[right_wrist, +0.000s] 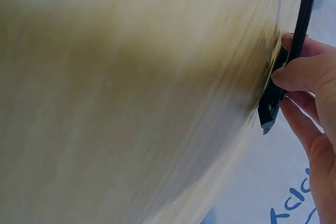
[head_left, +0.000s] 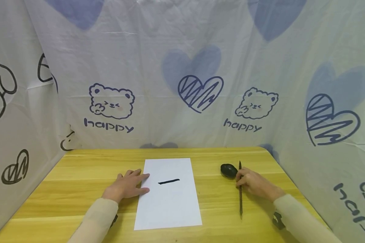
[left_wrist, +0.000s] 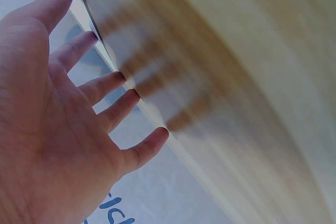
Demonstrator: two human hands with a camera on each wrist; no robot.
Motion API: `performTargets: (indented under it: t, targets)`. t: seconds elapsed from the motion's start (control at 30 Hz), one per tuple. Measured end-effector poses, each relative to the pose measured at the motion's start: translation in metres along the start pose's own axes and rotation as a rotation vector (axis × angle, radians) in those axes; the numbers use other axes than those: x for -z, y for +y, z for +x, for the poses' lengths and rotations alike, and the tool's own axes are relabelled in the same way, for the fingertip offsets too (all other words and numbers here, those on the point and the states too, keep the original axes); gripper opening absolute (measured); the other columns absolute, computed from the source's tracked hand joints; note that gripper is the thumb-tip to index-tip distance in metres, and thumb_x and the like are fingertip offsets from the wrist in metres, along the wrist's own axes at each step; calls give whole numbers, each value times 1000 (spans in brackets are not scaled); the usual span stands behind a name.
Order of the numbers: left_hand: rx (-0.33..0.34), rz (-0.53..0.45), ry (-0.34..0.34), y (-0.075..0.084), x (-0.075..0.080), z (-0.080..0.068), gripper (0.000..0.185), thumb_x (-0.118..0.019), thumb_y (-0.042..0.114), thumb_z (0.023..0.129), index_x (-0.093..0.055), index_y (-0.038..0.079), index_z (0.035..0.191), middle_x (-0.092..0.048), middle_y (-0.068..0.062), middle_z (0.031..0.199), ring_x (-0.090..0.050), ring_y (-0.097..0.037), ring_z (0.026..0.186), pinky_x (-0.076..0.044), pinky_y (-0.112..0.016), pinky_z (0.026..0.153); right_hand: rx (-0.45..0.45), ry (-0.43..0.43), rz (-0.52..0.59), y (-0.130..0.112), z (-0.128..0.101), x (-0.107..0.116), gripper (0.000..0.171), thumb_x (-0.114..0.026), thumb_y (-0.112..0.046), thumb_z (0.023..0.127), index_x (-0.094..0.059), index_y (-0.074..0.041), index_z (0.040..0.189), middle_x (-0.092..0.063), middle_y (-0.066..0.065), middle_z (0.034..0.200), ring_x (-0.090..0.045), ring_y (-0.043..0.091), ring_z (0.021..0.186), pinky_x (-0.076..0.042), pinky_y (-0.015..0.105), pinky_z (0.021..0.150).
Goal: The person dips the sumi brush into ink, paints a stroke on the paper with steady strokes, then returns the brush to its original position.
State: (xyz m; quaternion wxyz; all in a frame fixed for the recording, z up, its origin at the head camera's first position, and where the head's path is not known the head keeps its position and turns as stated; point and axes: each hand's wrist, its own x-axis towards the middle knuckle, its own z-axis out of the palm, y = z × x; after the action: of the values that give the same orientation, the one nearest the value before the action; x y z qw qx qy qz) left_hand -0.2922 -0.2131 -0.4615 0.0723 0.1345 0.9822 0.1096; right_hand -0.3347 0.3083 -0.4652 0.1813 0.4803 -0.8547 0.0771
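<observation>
A white sheet of paper lies on the yellow wooden table, with one short, thick black stroke on it. My left hand rests at the sheet's left edge, fingers spread and fingertips on the paper; the left wrist view shows that hand from the palm side. Toward the table's right, my right hand pinches a slim dark brush near its middle, between thumb and fingers. Just left of that hand sits a glossy black oval ink dish. In the right wrist view the brush is partly cut off.
The wooden table ends at a pale curtain printed with hearts and bears, which hangs behind it and along both sides. Wood surface shows between the paper and the ink dish.
</observation>
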Motion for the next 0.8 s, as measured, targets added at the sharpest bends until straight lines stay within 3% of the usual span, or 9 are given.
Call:
performTargets:
  t: [0.4,0.53,0.63,0.8]
  targets:
    - [14,-7,-10,1,0,1,70,-64,60,95,-50,24,154,-38,-20,164,-34,-48,150,-19,-81,115,-39,-36,26,2,-2,0,35,-75,17,74,-83,-14,85,-72,5,99,-65,20,93,-62,37,84]
    - [13,-9,-10,2,1,0,70,-64,59,95,-50,23,154,-38,-21,164,-34,-48,150,-19,-81,115,-30,-19,23,2,0,2,40,-69,23,72,-83,-12,85,-71,5,96,-65,18,91,-62,35,82]
    - [11,-8,-12,2,0,-1,70,-64,59,95,-51,23,153,-39,-21,164,-34,-48,150,-20,-81,115,-26,13,9,1,11,8,43,-62,25,71,-82,-9,88,-71,6,95,-66,19,88,-62,34,79]
    - [5,-4,-7,1,0,0,71,-65,60,94,-51,22,153,-40,-21,163,-35,-50,149,-21,-82,114,-101,58,6,-8,43,21,38,-62,23,77,-80,-6,94,-72,8,101,-68,23,94,-61,36,80]
